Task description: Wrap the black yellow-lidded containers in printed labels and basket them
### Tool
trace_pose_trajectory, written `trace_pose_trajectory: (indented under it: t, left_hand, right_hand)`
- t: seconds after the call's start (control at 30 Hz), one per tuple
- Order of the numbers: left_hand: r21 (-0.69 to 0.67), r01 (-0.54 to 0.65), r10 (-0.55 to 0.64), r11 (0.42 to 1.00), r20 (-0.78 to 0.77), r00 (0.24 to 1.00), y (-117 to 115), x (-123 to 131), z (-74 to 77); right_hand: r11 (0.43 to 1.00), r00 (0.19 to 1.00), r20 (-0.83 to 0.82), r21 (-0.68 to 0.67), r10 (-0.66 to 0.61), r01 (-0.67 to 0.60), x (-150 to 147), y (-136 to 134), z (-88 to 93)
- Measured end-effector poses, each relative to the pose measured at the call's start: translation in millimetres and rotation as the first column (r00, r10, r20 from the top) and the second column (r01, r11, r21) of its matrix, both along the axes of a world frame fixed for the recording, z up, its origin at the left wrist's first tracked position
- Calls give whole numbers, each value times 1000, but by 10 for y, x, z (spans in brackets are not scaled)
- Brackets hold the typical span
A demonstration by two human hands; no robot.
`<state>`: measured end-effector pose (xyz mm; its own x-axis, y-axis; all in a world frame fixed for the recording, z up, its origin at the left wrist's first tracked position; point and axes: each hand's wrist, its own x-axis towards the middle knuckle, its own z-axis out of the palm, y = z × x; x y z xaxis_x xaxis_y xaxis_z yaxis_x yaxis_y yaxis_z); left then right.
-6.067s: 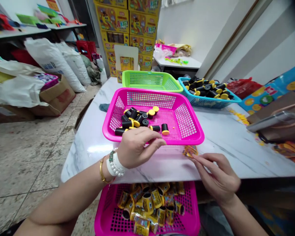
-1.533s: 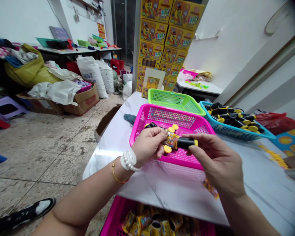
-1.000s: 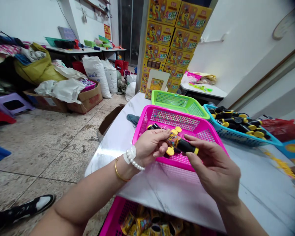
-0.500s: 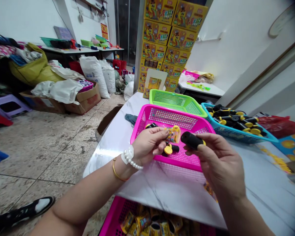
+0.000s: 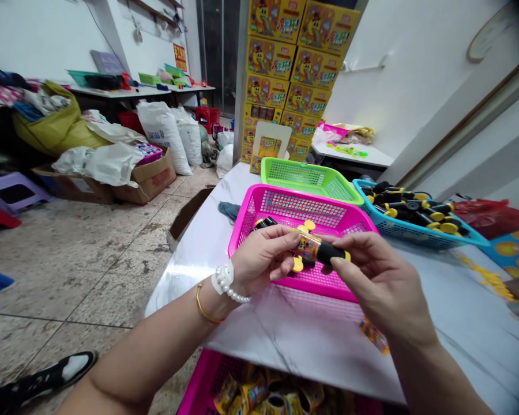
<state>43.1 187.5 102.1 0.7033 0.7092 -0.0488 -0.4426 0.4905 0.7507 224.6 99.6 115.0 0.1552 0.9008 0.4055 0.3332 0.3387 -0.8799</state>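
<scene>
My left hand (image 5: 266,253) pinches a clear wrapper sleeve with a yellow print (image 5: 308,245). In my right hand (image 5: 383,276) is a black cylinder with a yellow end (image 5: 331,253), held between thumb and fingers. The cylinder's left end meets the sleeve's right end; whether it has entered the sleeve is hard to tell. Both hands are above the front of a pink basket (image 5: 341,283), which holds several black tubes (image 5: 268,221) and yellow caps (image 5: 297,264).
Behind stands a green basket (image 5: 313,164); a blue basket (image 5: 467,233) of black-and-yellow tubes is at right. A lower pink basket (image 5: 194,387) holds printed sleeves. One printed wrapper (image 5: 374,336) lies near the table (image 5: 259,340) edge. Yellow boxes (image 5: 270,56) are stacked behind.
The black cylinder in my right hand has moved left and down, and its end now meets the sleeve. The gap between the two pieces has closed.
</scene>
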Motion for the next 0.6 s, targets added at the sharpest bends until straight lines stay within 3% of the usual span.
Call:
trace_pose_trajectory:
  t: [0.13,0.27,0.4,0.5,0.6]
  left_hand:
    - [30,-5,7,1000,-41,999,8,-11,-11]
    - [105,-41,53,994,-116,992,-43,1,-9]
    - [297,-247,302,922,-155,941,-137,13,51]
    - [325,-421,475,847,-107,874,-123,-14,101]
    - [240,-316,350,918,-118,929,-42,-49,101]
  right_hand:
    - [993,978,182,81,-99,85,23,-15,-67]
    - [975,985,129,201,-118,91,-10,-14,-173]
    - [966,998,0,250,-66,64,-28,-4,-196]
    - [973,996,-66,220,-57,71,10,-6,-174]
    - [986,989,-136,150,-56,77,65,0,-168]
